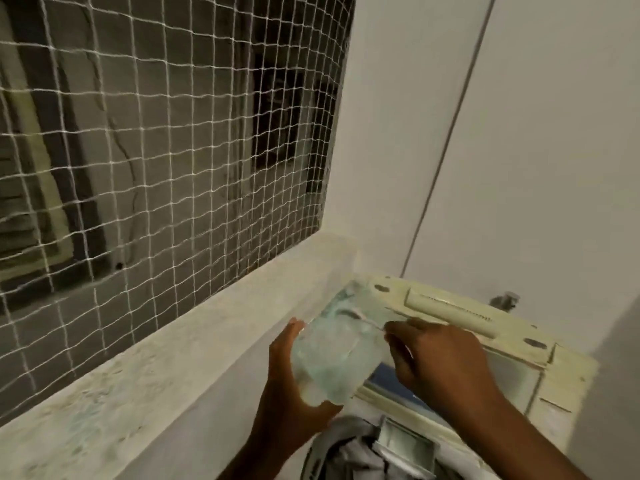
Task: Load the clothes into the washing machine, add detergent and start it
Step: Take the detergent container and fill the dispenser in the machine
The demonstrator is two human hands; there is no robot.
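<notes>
My left hand grips a clear plastic jar of pale blue-white detergent powder, tilted with its mouth toward the upper right. My right hand pinches the thin white handle of a small spoon that reaches into the jar's mouth. Both hands are above the open top-loading washing machine, whose yellowed lid stands raised behind them. Grey clothes lie in the drum at the bottom edge, beside a small white compartment. The picture is blurred.
A rough concrete ledge runs along the left, under a window covered with white netting. A white wall with a thin pipe is behind the machine, and a metal tap sits just above the lid.
</notes>
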